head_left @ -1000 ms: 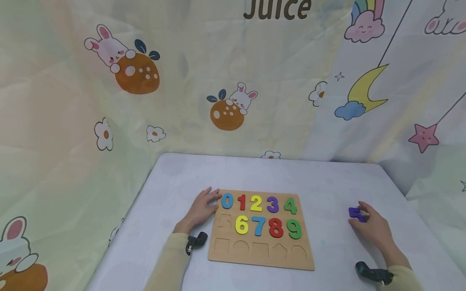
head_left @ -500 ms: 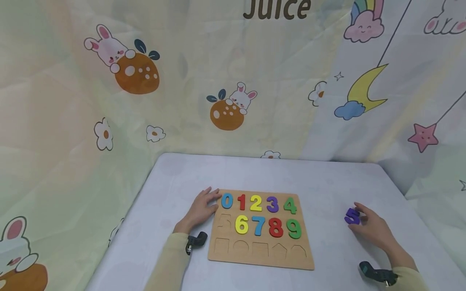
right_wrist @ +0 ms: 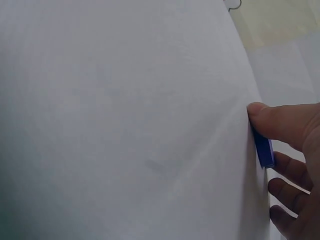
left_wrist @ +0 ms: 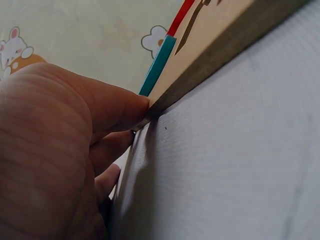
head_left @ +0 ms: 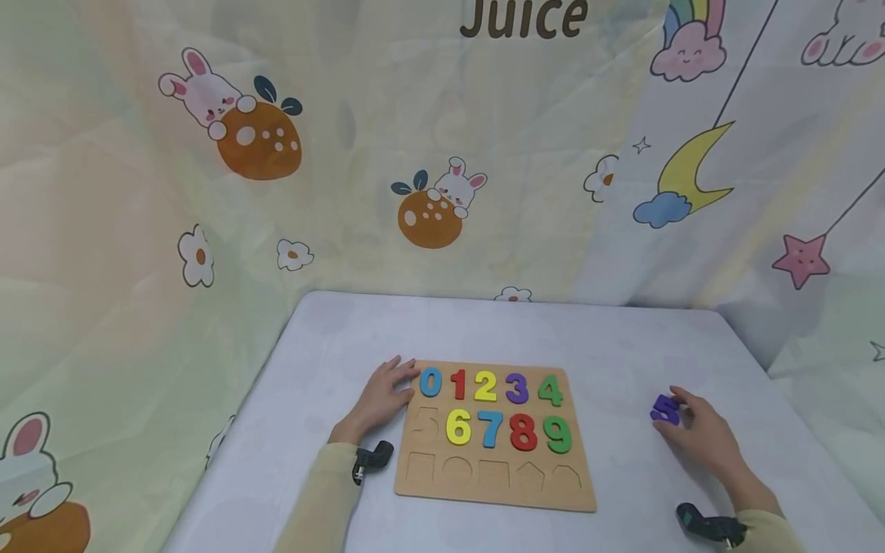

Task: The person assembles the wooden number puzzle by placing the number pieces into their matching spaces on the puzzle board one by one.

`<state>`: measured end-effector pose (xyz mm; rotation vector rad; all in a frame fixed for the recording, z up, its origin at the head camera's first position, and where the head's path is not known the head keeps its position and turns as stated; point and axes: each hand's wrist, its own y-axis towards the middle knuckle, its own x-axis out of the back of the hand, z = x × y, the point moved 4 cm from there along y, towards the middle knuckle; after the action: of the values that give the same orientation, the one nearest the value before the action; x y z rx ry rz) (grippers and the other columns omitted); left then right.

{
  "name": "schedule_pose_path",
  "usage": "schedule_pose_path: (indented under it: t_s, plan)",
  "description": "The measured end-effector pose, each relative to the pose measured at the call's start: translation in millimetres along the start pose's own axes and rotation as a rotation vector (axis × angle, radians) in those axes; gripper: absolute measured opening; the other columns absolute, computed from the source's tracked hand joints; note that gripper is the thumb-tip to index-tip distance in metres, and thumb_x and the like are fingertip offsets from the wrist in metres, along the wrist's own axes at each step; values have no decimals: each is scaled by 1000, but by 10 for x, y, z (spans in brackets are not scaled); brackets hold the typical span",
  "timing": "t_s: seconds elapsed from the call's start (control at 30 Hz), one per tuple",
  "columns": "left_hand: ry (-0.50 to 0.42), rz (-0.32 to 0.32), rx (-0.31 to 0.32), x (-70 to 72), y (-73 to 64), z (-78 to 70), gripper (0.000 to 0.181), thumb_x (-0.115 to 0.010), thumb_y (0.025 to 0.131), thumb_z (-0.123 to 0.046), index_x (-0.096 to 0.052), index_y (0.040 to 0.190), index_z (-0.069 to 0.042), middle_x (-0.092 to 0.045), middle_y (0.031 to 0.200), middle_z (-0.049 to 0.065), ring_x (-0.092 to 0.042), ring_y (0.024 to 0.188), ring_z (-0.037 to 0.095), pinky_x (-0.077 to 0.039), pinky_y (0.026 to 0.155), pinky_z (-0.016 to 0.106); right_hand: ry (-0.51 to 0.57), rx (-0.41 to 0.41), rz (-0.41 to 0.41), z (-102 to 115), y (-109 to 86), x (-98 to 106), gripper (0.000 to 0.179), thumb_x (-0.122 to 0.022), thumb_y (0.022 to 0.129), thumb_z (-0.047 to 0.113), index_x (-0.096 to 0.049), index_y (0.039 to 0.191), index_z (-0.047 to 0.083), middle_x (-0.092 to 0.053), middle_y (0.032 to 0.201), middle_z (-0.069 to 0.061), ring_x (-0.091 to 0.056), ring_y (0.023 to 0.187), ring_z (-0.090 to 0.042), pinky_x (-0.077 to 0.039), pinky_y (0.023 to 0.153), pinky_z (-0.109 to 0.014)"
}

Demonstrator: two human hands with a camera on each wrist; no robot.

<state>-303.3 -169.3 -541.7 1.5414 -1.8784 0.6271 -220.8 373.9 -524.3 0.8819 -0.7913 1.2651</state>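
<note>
A wooden number puzzle board [head_left: 484, 497] lies on the white table. My left hand [head_left: 379, 395] rests at its upper left corner, fingers extended; in the left wrist view the fingertips [left_wrist: 137, 111] touch the board's edge beside the blue 0 [left_wrist: 159, 65]. To the right of the board, my right hand [head_left: 707, 430] pinches a purple number 5 [head_left: 666, 409] between thumb and fingers. In the right wrist view the purple 5 [right_wrist: 263, 150] shows edge-on at the table surface, partly covered by the thumb.
Coloured numbers 0 to 4 and 6 to 9 sit in the board, among them a yellow 6 [head_left: 459, 427]. The 5-shaped recess [head_left: 425, 421] is bare, as is the bottom row of outlined shapes. A printed cloth [head_left: 346, 192] hangs behind the table [head_left: 553, 330].
The purple 5 has turned in my right hand so its shape faces the head camera, and has shifted slightly left. My left hand stays at the board's corner.
</note>
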Motion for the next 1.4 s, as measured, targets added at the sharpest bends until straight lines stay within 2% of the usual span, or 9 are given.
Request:
schedule_pose_path:
  t_s: [0.17, 0.53, 1.03, 1.17, 1.4]
  plan:
    - [5, -9, -14, 2, -2, -2, 40, -64, 91, -18, -63, 131, -20, -48, 148, -8, -22, 148, 24, -16, 121, 51, 24, 5, -27, 123, -28, -72, 76, -73, 83, 20, -36, 141, -11, -46, 127, -37, -47, 112, -55, -41, 90, -68]
    - [18, -4, -28, -16, 7, 4, 39, -59, 93, -13, -62, 132, -21, -46, 149, -10, -21, 148, 20, -14, 122, 48, 101, 6, -25, 613, -9, -235, 76, -73, 85, 21, -34, 145, -5, -45, 134, -34, -43, 119, -53, -41, 94, -68]
    - [32, -12, -23, 1, -1, 17, 40, -58, 93, -10, -62, 132, -21, -47, 148, -9, -22, 148, 21, -14, 122, 48, 175, 178, -32, 1133, 73, -359, 69, -76, 82, 12, -43, 141, -3, -49, 133, -29, -53, 113, -47, -48, 94, -60]
    - [45, -14, -27, 0, 3, 17, 42, -58, 92, -7, -62, 132, -21, -47, 148, -9, -22, 148, 21, -14, 122, 47, 201, 217, -15, 1302, 107, -421, 70, -77, 82, 13, -43, 142, 0, -48, 136, -24, -52, 119, -44, -47, 98, -59]
    - [25, -14, -28, -11, 2, 7, 42, -60, 91, -7, -62, 131, -21, -47, 148, -9, -22, 148, 21, -14, 122, 48, 215, 240, 41, 1572, 166, -548, 70, -77, 83, 16, -43, 143, 5, -49, 139, -19, -51, 123, -40, -46, 101, -58]
